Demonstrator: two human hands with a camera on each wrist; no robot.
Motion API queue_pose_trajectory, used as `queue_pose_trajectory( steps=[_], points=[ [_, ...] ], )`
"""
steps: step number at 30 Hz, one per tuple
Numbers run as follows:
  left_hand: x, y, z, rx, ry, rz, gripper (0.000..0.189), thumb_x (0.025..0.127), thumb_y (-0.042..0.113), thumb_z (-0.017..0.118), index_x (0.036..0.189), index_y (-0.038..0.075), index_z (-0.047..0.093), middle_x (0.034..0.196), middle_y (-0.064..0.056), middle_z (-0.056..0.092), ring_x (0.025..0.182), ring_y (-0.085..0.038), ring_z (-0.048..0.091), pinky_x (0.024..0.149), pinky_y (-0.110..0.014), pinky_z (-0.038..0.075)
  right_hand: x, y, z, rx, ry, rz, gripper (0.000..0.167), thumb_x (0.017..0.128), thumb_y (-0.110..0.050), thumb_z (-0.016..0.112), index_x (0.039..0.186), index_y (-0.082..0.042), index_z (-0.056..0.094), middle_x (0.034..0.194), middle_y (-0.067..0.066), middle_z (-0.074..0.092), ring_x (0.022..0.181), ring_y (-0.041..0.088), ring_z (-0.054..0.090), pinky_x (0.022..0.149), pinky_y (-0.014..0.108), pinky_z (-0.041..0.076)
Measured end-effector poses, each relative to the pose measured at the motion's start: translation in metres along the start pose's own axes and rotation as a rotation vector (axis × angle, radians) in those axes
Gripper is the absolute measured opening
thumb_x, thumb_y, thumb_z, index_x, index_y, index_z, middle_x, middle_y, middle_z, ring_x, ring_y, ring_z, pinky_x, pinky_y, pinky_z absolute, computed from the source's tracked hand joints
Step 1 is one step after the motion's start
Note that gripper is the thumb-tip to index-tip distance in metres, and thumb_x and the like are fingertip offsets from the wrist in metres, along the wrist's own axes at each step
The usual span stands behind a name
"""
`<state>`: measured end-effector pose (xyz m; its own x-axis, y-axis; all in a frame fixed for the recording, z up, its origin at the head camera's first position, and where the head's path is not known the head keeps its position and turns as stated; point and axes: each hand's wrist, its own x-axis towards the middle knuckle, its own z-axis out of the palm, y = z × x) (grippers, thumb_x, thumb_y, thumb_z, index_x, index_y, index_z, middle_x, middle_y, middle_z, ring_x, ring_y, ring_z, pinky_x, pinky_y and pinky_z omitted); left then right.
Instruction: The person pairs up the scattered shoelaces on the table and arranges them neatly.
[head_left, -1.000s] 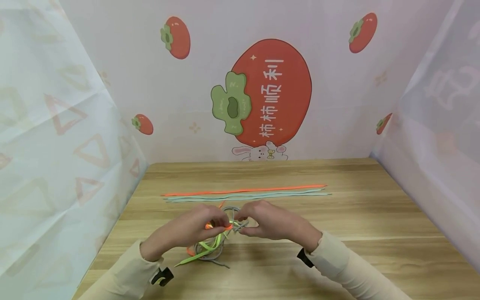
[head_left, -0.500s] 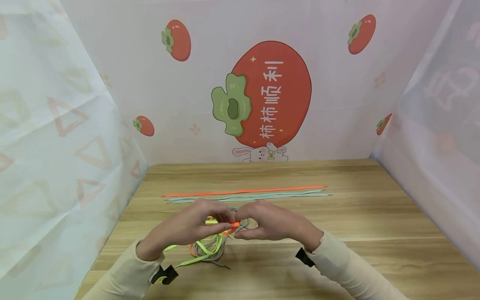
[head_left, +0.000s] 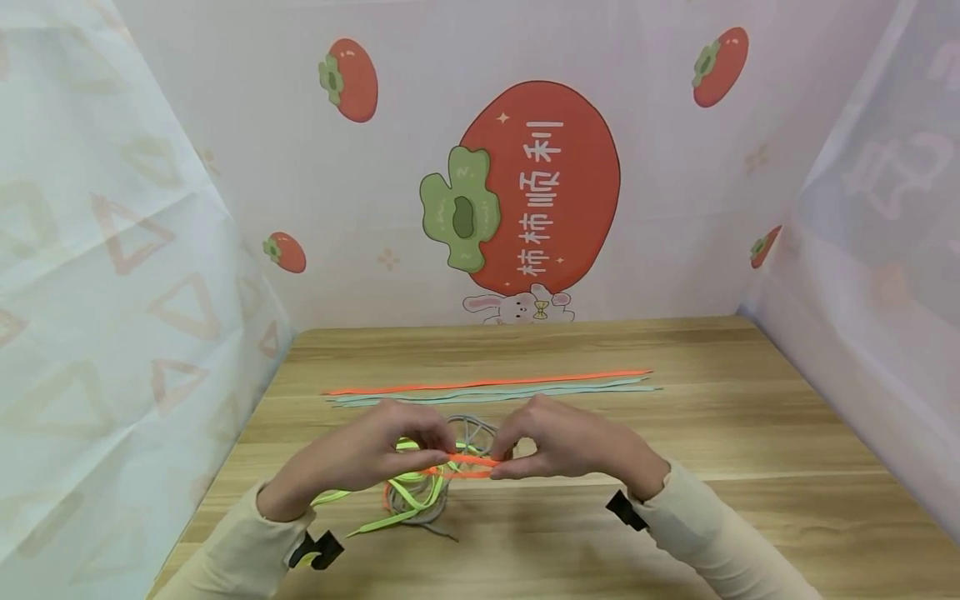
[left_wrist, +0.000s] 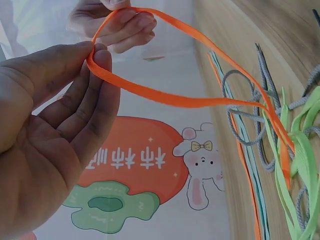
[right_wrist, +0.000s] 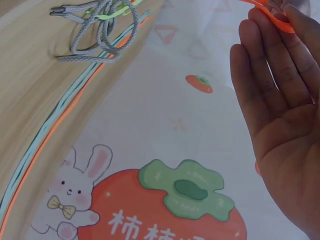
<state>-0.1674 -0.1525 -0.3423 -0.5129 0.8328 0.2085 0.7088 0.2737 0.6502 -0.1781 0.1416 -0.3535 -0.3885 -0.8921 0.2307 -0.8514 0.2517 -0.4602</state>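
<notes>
An orange shoelace (head_left: 472, 459) is stretched between my two hands above the table. My left hand (head_left: 397, 442) pinches it between thumb and fingertips. On the other side my right hand (head_left: 558, 442) pinches the same lace with thumb and fingers. In the left wrist view the orange lace (left_wrist: 170, 99) forms a long loop that runs down into a tangle. That tangle on the table holds a yellow-green shoelace (head_left: 390, 520) and a grey round shoelace (head_left: 438, 532), lying below and behind my hands. My left hand hides part of it.
Behind the hands, a straight orange lace (head_left: 420, 387) and light-blue laces (head_left: 585, 389) lie side by side across the wooden table (head_left: 675, 517). A printed cloth wall (head_left: 660, 167) stands at the back edge, with similar cloth walls left and right.
My hands came together at the tangle, then drew apart, pulling the orange lace out between them. The right hand shifted right and the left hand slightly left. The straight laces stayed in place.
</notes>
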Motion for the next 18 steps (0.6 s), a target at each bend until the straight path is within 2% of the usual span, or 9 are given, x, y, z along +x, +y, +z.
queue_pose_trajectory(
  steps=[4, 10, 14, 18],
  points=[
    [-0.005, -0.004, 0.002, 0.036, 0.000, -0.018, 0.007, 0.105, 0.021, 0.069, 0.105, 0.027, 0.072, 0.098, 0.013, 0.072, 0.083, 0.001, 0.066, 0.074, -0.024, 0.060, -0.006, 0.004, 0.002, 0.011, -0.023, 0.015, 0.011, 0.099, -0.026, 0.077, 0.090, -0.020, 0.077, 0.083, -0.014, 0.071, 0.079, -0.012, 0.061, 0.074, 0.010, 0.052],
    [-0.011, -0.010, 0.005, 0.032, -0.008, -0.039, 0.009, 0.105, 0.021, 0.068, 0.102, 0.030, 0.071, 0.096, 0.011, 0.071, 0.087, 0.000, 0.067, 0.077, -0.024, 0.060, -0.016, 0.011, 0.004, 0.019, -0.068, 0.072, 0.010, 0.098, -0.021, 0.078, 0.088, -0.019, 0.078, 0.082, -0.015, 0.072, 0.081, -0.013, 0.063, 0.078, 0.010, 0.054],
    [-0.015, -0.017, 0.008, 0.010, -0.016, -0.032, 0.009, 0.105, 0.021, 0.067, 0.102, 0.027, 0.073, 0.095, 0.012, 0.072, 0.087, -0.001, 0.070, 0.077, -0.025, 0.061, -0.022, 0.014, 0.007, 0.036, -0.104, 0.124, 0.008, 0.099, -0.020, 0.077, 0.090, -0.019, 0.078, 0.084, -0.016, 0.073, 0.082, -0.012, 0.064, 0.079, 0.010, 0.055],
    [-0.023, -0.022, 0.011, -0.014, -0.023, -0.080, 0.011, 0.106, 0.024, 0.066, 0.107, 0.021, 0.076, 0.098, 0.011, 0.076, 0.088, -0.001, 0.071, 0.077, -0.025, 0.061, -0.028, 0.018, 0.012, 0.048, -0.134, 0.153, 0.008, 0.100, -0.020, 0.076, 0.092, -0.019, 0.078, 0.085, -0.017, 0.073, 0.082, -0.013, 0.064, 0.079, 0.010, 0.055]
  ],
)
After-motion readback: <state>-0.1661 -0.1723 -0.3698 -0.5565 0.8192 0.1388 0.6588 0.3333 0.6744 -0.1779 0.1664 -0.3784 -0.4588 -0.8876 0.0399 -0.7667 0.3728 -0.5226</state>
